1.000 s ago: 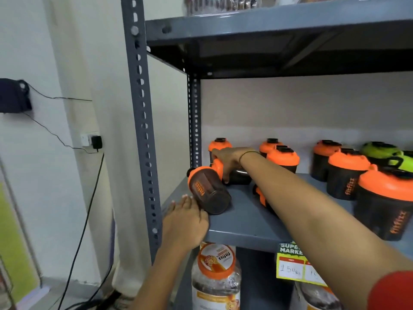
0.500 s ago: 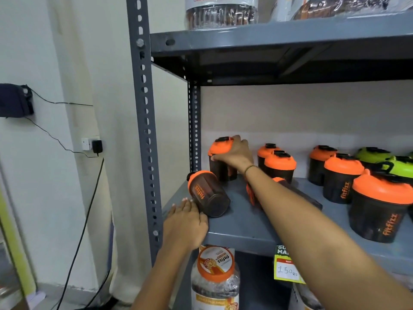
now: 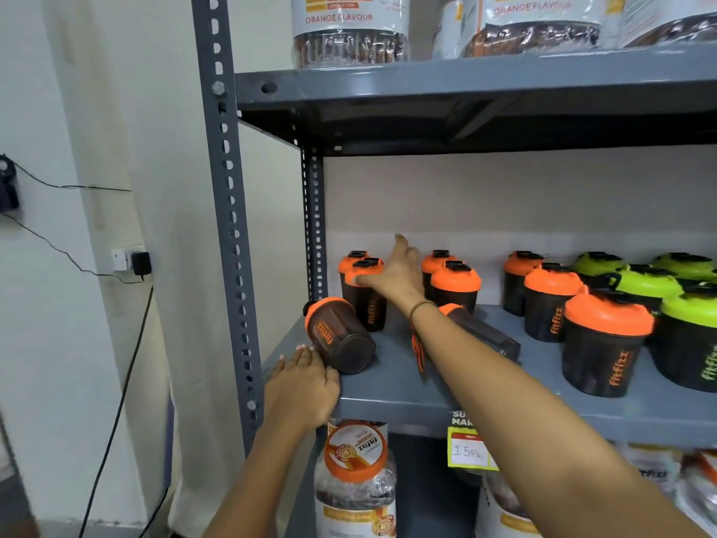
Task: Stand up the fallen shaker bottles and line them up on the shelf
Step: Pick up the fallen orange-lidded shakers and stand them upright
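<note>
Two dark translucent shaker bottles with orange lids are lying fallen on the grey metal shelf (image 3: 388, 398): one fallen shaker bottle (image 3: 339, 335) is touching the fingertips of the left hand (image 3: 302, 386), which is resting flat and released on the shelf's front edge; the other fallen bottle (image 3: 481, 332) is lying just beneath the right forearm. The right hand (image 3: 392, 277) is reaching toward the back, fingers spread and released, its thumb touching the orange lid of an upright dark shaker bottle (image 3: 366, 293) just left of it. Further right of that hand, more upright orange-lidded shakers (image 3: 454, 283) and green-lidded shakers (image 3: 686, 335) are standing in rows
</note>
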`<state>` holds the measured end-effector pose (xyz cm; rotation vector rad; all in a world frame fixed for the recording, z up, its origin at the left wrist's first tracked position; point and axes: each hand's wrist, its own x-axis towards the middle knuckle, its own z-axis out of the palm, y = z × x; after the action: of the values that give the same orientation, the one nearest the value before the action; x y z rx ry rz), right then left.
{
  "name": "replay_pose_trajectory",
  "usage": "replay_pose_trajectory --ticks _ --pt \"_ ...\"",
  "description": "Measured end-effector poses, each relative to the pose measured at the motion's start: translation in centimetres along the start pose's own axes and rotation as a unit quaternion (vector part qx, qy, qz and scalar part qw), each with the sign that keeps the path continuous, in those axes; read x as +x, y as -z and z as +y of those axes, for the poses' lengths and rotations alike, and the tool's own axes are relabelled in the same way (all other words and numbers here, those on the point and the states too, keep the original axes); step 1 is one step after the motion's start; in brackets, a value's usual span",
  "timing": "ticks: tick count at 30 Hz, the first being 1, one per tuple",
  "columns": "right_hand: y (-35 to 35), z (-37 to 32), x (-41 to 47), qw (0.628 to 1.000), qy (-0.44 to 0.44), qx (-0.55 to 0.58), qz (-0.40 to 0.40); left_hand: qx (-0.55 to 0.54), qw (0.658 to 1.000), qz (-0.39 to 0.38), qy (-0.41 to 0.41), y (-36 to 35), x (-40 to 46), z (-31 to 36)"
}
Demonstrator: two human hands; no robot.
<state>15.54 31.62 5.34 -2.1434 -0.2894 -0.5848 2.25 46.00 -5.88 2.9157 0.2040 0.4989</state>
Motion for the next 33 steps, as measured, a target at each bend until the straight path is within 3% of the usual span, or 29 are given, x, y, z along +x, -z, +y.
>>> replay_pose_trajectory --ticks 4,7,10,12,19,23,26,29,33 --pt "6.1 -1.6 -0.5 0.992 0.101 -0.071 0.03 -0.005 1.0 -0.006 -0.001 0.2 0.0 0.1" --pt "10.6 -1.4 -1.6 0.964 0.094 -0.236 -0.078 -0.002 1.0 -0.009 -0.001 0.3 -0.1 0.1" --pt "12.5 0.2 -3.9 0.891 0.048 -0.41 -0.189 -0.001 1.0 -0.012 -0.002 0.5 -0.1 0.1" --pt "12.5 1.9 -5.3 0.876 0.034 -0.433 -0.208 0.002 1.0 -0.015 -0.002 0.5 -0.1 0.2" --pt "11.7 5.6 -7.8 0.892 -0.006 -0.407 -0.198 0.008 1.0 -0.023 -0.002 0.7 -0.2 0.3" --pt "12.2 6.5 -7.7 0.941 -0.007 -0.294 -0.167 0.008 1.0 -0.025 -0.006 0.9 -0.3 0.3" --pt "12.8 7.1 -7.8 0.994 -0.013 -0.03 -0.109 0.009 1.0 -0.024 -0.006 0.8 -0.3 0.2" --pt "12.7 8.0 -8.3 0.974 -0.031 0.213 -0.068 0.01 1.0 -0.023 -0.006 0.7 -0.3 0.3" --pt "11.7 10.2 -9.1 0.937 -0.039 0.338 -0.081 0.009 1.0 -0.02 -0.01 0.7 -0.2 0.2"
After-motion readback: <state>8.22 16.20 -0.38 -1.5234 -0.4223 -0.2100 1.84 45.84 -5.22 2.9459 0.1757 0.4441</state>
